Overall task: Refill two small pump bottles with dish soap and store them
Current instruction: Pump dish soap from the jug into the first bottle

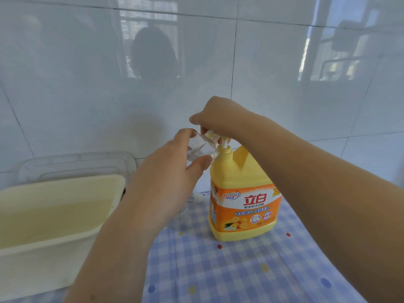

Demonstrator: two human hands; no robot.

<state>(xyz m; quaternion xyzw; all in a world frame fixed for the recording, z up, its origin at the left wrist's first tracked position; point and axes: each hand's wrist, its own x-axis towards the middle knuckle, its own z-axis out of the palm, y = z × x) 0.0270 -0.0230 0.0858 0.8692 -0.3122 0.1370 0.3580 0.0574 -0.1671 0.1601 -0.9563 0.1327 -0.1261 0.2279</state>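
Clear small bottle [200,149], tilted, at jug pump [224,145]

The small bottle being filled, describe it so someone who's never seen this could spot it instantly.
Find the yellow soap jug on the blue checked cloth. At its pump, gripped from above by the right hand, the left hand holds a small bottle tilted, neck toward it. Unlike the opaque jug, it is clear, with a bare threaded neck.

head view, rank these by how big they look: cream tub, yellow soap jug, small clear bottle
1. cream tub, though nearer and cropped
2. yellow soap jug
3. small clear bottle, partly hidden by the left hand
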